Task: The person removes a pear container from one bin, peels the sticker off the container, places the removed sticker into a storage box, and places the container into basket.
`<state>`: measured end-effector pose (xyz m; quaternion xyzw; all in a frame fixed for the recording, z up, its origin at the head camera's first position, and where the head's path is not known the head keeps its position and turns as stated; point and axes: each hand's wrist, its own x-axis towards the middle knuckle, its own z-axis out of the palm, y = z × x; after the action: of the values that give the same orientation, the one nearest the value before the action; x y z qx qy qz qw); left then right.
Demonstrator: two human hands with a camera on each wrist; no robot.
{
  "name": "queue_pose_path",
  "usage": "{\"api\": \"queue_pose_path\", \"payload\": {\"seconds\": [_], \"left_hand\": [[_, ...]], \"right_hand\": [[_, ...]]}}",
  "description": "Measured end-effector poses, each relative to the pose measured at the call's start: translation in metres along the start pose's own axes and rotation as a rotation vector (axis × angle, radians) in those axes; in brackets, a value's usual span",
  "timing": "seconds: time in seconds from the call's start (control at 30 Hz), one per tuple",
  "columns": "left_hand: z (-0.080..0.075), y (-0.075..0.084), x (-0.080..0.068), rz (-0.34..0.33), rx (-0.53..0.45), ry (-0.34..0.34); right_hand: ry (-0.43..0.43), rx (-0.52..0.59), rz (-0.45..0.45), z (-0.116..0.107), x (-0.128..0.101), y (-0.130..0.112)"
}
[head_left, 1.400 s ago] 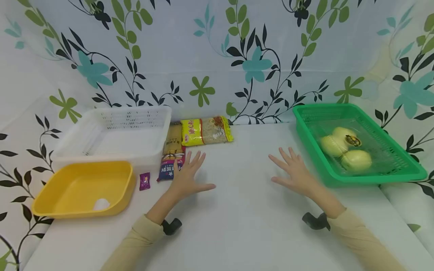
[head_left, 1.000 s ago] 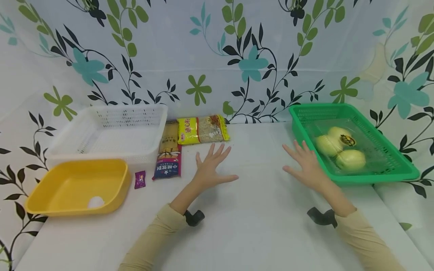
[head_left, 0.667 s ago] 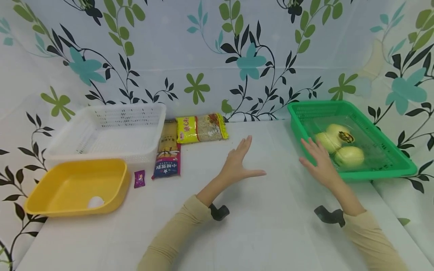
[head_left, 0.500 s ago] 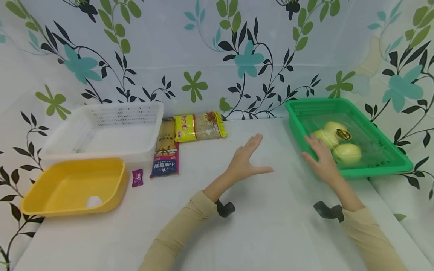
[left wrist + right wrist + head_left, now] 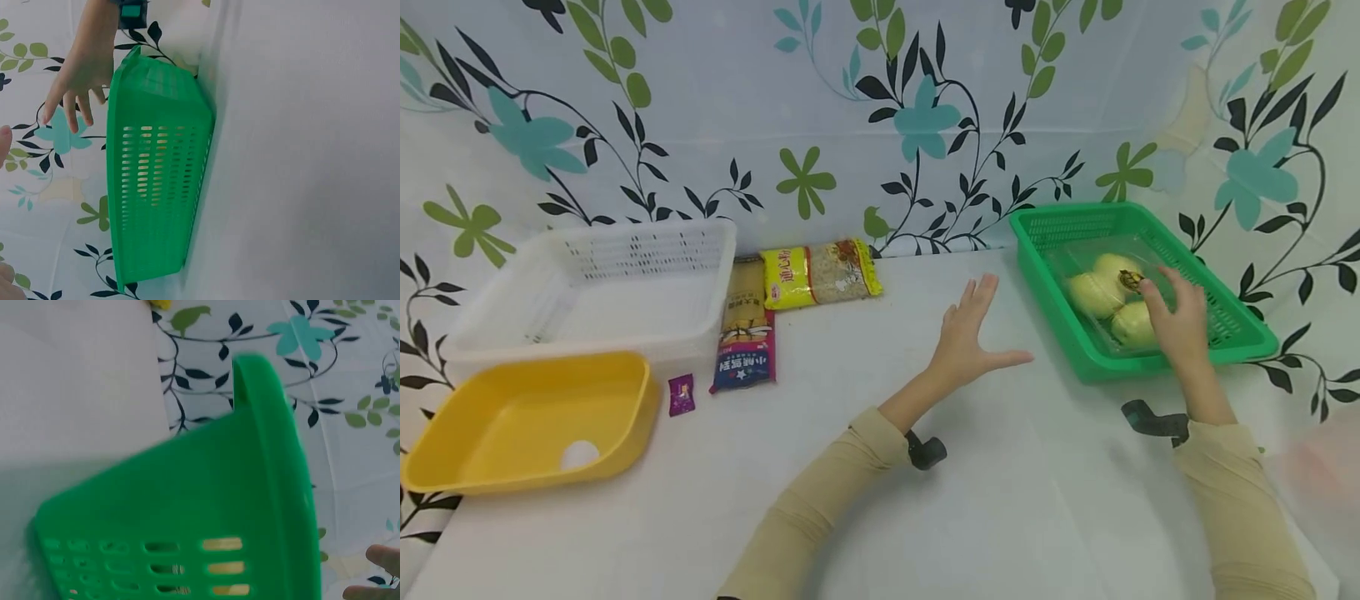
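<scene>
In the head view, my right hand hovers over the right part of the green basket, fingers loosely bent. Beneath it lies a clear plastic pack of pale yellow-green round fruit with a black-and-gold sticker. Contact with the pack cannot be made out. The left wrist view has the right hand above the basket rim, fingers apart and holding nothing. My left hand is over the table left of the basket, thumb spread from the fingers, nothing in it. In the right wrist view the basket wall hides the fruit mostly.
At the left stand a white basket and a yellow tray with a white round spot inside. A yellow noodle bag, a dark-blue-and-tan packet and a small purple packet lie nearby. A patterned cloth hangs behind.
My right hand has moved right, from beside the green basket to over the fruit pack. The left hand has moved right, away from the packets. The head view has shifted slightly.
</scene>
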<state>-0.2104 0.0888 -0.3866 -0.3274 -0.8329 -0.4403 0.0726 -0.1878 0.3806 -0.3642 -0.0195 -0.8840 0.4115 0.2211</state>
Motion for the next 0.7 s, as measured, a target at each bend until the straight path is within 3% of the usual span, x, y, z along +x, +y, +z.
{"api": "queue_pose_path", "payload": {"seconds": [0.23,0.43,0.7], "left_hand": [[0.017,0.01,0.003,0.015,0.052,-0.065],[0.026,0.018,0.012,0.018,0.063,-0.067],[0.038,0.02,0.024,-0.03,0.061,-0.056]], "right_hand": [[-0.028,-0.008,0.22,-0.03,0.009,0.014],[-0.109,-0.051,0.324,-0.051,0.012,0.02],[-0.181,-0.09,0.432,-0.055,0.02,0.024]]}}
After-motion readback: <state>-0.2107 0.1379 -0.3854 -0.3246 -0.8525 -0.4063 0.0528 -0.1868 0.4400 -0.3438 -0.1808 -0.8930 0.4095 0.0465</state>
